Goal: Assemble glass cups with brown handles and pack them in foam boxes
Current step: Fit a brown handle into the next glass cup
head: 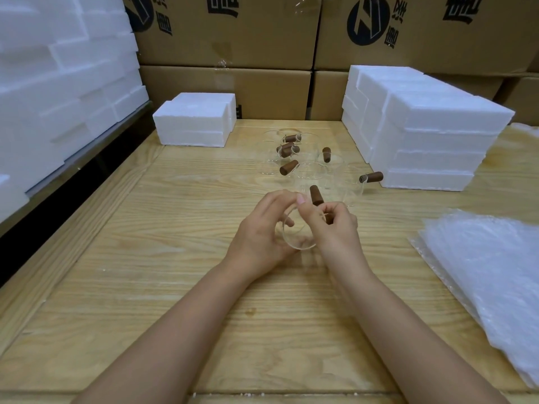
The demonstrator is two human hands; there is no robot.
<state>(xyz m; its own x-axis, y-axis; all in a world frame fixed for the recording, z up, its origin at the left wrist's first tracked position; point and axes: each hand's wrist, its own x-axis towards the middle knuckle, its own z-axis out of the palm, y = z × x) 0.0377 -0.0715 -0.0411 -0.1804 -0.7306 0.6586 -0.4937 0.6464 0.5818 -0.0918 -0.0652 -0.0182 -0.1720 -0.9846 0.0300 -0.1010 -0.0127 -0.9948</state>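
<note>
1. Both bare forearms reach in from the bottom edge over the wooden table [145,287] and meet near its middle.
2. Far left, a tall wall of stacked foam blocks [58,83] stands beside the table. A low pair of foam boxes [192,123] sits at the table's back edge.
3. Left hand [262,228]: fingers curled round the side of a glass cup [299,242], which is held tipped with its mouth toward the camera, just above the tabletop.
4. Right hand [335,225]: fingers curled, with forefinger and thumb pinching at the cup's upper rim, touching the left fingertips.
5. One brown handle [316,195] pokes up just behind the right knuckles. Whether that hand holds it cannot be told.
6. Behind the hands, a cluster of cups with handles [291,153] stands on the table between the foam boxes.
7. Right of that cluster rises a bigger stack of closed foam boxes [423,135]. A handle almost touches its lowest box.
8. Near right, bubble wrap sheets [490,272] lie in a pile.
9. Cardboard cartons [227,33] line the back.
</note>
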